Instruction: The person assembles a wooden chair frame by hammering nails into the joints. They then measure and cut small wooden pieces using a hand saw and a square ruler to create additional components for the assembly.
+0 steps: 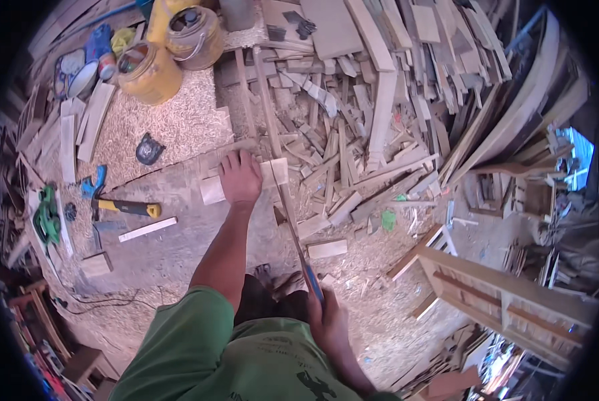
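My left hand [240, 177] presses a short pale board [275, 172] onto the workbench [179, 250], its fingers bent over the board's far side. The board's right end juts past the bench edge. In my right hand [329, 321] is a handsaw [289, 215] by its blue handle, with the long narrow blade crossing the board to the right of my left hand. Whether the teeth have cut into the wood is too small to tell. On the bench to the left lie a hammer-like tool [129, 208] with a yellow and black handle and a thin wood strip [148, 229].
Yellow buckets [150, 75] and a dark, rounded object [150, 149] sit on the sawdust-covered far bench. A green power tool [47, 214] lies at the left. Wood scraps [339, 147] cover the ground to the right, near a wooden frame [506, 304].
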Demonstrator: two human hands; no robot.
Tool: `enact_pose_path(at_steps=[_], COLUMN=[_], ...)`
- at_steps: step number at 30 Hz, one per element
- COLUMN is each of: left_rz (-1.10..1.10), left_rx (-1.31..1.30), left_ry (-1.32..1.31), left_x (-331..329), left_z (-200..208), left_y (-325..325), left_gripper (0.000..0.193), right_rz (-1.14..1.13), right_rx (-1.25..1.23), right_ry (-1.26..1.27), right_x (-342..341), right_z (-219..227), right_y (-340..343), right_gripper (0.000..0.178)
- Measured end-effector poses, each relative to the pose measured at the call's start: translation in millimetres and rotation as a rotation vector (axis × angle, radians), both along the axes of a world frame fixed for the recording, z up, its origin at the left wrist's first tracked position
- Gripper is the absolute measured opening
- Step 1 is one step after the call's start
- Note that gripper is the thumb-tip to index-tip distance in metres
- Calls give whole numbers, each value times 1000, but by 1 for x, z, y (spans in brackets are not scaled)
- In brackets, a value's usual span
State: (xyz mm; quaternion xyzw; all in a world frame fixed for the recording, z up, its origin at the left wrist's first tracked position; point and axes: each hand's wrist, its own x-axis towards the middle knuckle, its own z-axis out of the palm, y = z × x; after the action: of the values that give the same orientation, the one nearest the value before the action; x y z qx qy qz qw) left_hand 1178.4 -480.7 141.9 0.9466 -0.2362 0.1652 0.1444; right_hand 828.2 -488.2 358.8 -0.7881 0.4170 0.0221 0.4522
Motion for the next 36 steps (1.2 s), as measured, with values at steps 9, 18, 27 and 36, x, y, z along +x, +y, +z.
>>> enact_pose_path(at_steps=[9, 18, 27, 36], left_rz=[-1, 9, -20, -38], left_rx=[-3, 19, 2, -35], left_ry=[20, 51, 105, 122], left_x=[-5, -3, -17, -4], left_z=[-6, -2, 2, 4], left_y=[-9, -6, -2, -9], left_gripper=[29, 35, 32, 35], right_rz=[-44, -52, 3, -21], right_rx=[-72, -4, -120, -78], right_ry=[-75, 6, -44, 34], right_x=[50, -23, 118, 49], right_z=[-55, -1, -87, -84], right_y=[7, 11, -33, -17], right_gripper=[34, 35, 41, 39])
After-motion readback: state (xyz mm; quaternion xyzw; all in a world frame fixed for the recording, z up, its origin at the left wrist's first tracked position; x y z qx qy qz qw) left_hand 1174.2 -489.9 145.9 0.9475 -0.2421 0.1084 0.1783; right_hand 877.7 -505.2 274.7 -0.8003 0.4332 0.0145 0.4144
